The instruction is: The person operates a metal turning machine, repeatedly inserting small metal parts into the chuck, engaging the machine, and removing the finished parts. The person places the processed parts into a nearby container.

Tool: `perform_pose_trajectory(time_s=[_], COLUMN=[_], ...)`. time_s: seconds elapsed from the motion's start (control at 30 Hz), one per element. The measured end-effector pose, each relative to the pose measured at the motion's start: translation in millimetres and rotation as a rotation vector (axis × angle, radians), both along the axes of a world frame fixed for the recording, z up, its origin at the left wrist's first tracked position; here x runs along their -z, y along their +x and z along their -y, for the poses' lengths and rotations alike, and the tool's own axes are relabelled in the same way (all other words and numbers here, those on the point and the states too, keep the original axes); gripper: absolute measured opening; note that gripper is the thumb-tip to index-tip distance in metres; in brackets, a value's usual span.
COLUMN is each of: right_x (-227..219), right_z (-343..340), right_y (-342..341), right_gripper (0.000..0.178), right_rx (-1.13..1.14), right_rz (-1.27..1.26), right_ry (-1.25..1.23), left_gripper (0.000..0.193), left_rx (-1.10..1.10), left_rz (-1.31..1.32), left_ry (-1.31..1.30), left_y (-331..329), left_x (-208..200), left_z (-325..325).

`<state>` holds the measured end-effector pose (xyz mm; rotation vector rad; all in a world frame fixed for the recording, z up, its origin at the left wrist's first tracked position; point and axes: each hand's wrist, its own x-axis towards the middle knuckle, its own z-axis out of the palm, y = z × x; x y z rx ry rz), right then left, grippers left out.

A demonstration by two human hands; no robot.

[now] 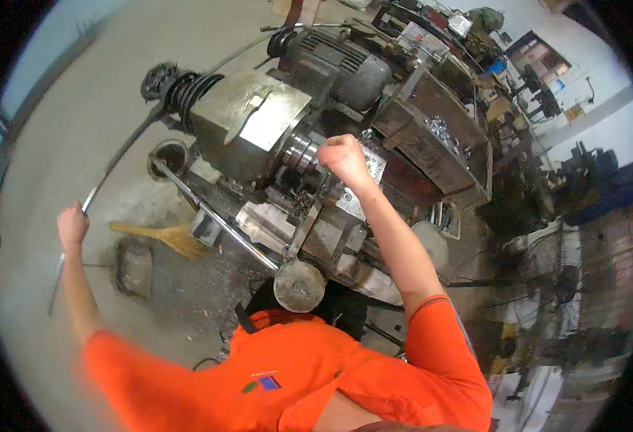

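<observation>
Out to the left, my left hand [73, 225] is closed around a long thin metal rod [118, 155]. The rod slants up to the pulley end [190, 93] of a small lathe and looks bent by the lens. My right hand [342, 157] is balled into a fist just right of the lathe's shiny round spindle nose [300, 153]. Whatever its fingers hold there, if anything, is hidden. Behind the spindle sits the boxy headstock [252, 122], with a flat tool lying on its bright lid. Metal shavings [302, 203] lie below the spindle.
A round handwheel [300, 286] stands close to my body, beside a slanting metal bar [230, 234]. A ribbed motor [342, 68] and a wooden bin [439, 137] with small metal parts are beyond. A straw broom [165, 236], dustpan [133, 268] and bucket [169, 158] are on the left floor.
</observation>
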<state>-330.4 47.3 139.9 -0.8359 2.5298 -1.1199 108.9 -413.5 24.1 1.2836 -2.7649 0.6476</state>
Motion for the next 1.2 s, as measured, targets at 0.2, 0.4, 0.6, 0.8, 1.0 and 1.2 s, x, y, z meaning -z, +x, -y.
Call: perform_pose_trajectory(time_s=[0.2,0.4,0.6,0.8,1.0,1.2], right_x=[-11,20,59,91,137,152], right_z=[-100,-262,-387,-477,-573,-541], right_y=[16,37,85,103,127,180], right_gripper=[0.021,0.019,0.019,0.048,0.036,0.027], right_rx=[0.011,0.341,0.676,0.774,0.901,0.945], right_rz=[-0.274,-0.197,-0.139,-0.346,-0.212,-0.144], right_ry=[-0.272,-0.163,0.076,0.562,0.973,0.923], left_gripper=[0.026,0.050,0.031,0.027,0.041,0.040], left_rx=[0.232,-0.310,0.373,0.414,0.364,-0.118], left_rz=[-0.685,-0.376,0.226,0.383,-0.200,-1.113], left_ry=[0.179,1.297,0.491,0.384,0.712,1.288], left_y=[-66,-153,-165,-194,-173,-176], left_x=[-17,125,166,124,96,34], left_z=[-60,-158,-187,-171,-141,-168])
